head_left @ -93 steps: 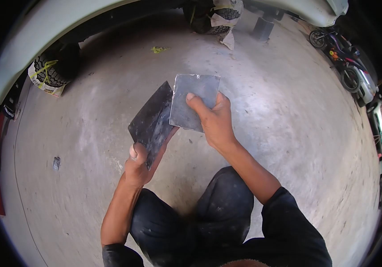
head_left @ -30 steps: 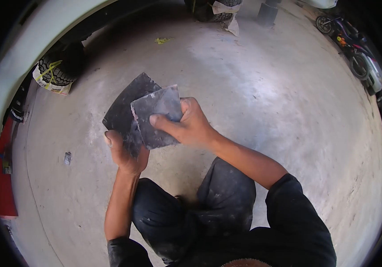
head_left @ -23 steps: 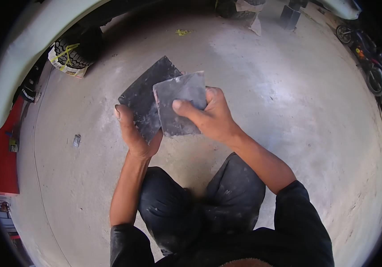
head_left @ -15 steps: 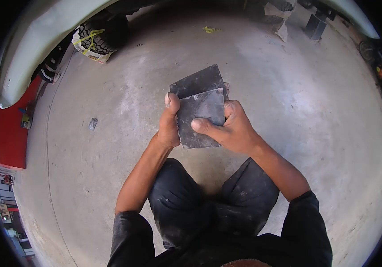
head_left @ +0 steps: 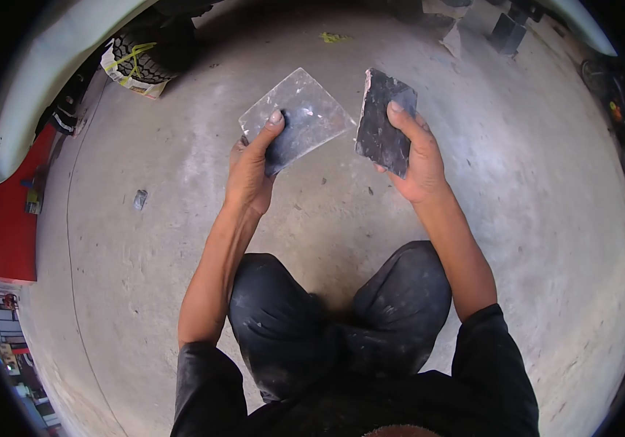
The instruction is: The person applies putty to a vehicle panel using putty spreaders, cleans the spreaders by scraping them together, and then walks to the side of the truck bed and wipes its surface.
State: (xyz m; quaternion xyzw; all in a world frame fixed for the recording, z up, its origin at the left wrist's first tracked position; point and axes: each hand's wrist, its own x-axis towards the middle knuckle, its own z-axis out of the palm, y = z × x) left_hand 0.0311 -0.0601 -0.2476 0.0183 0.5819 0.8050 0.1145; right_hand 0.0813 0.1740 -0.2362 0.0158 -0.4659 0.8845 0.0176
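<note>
My left hand (head_left: 252, 162) is closed on a thin, flat, square plate (head_left: 312, 109) with a shiny grey, dust-smeared face. The thumb presses on top; most of the fingers are hidden beneath. In my right hand (head_left: 423, 164) is a dark, flat rectangular pad (head_left: 381, 120) with whitish dust on its face and a pale, rough left edge. That thumb lies across the pad's upper right side. Both pieces are held up over the concrete floor, tilted, with a narrow gap between them. Their exact kind does not show.
A tyre (head_left: 141, 62) partly wrapped in paper and yellow tape stands at upper left, under a pale vehicle panel (head_left: 43, 69). A red panel (head_left: 6, 211) is at far left. A small grey scrap (head_left: 140, 199) and a yellow-green scrap (head_left: 334, 37) lie on the floor.
The two pieces overlapped in both hands before. Now they are apart, the plate moved up and left with my left hand, the dark pad up and right with my right.
</note>
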